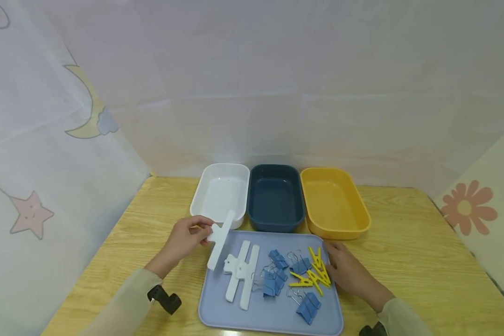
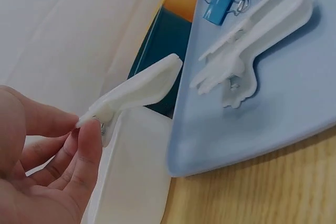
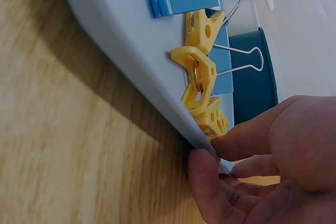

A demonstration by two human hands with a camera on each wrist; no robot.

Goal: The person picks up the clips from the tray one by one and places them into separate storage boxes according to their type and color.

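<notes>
Between thumb and fingertips, my left hand [image 1: 190, 237] pinches a white plastic bag clip [image 1: 221, 240] by its handle end. The clip is tilted above the left edge of the light blue tray [image 1: 218, 315], near the white bin's front rim. More white bag clips [image 1: 248, 283] lie in the tray's left part. My right hand [image 1: 347, 270] grips the tray's right rim, with fingers at both faces of the edge in the right wrist view. Close to it are several yellow clothespins [image 1: 315, 280]. Blue binder clips [image 1: 309, 308] with wire handles lie around the tray's middle and right.
Behind the tray stand three bins side by side: a white bin [image 1: 197, 200], a dark blue bin [image 1: 276, 226] and a yellow bin [image 1: 340, 233]. They sit on a wooden table [image 1: 407, 233]. A printed cloth backdrop [image 1: 277, 126] rises behind and at both sides.
</notes>
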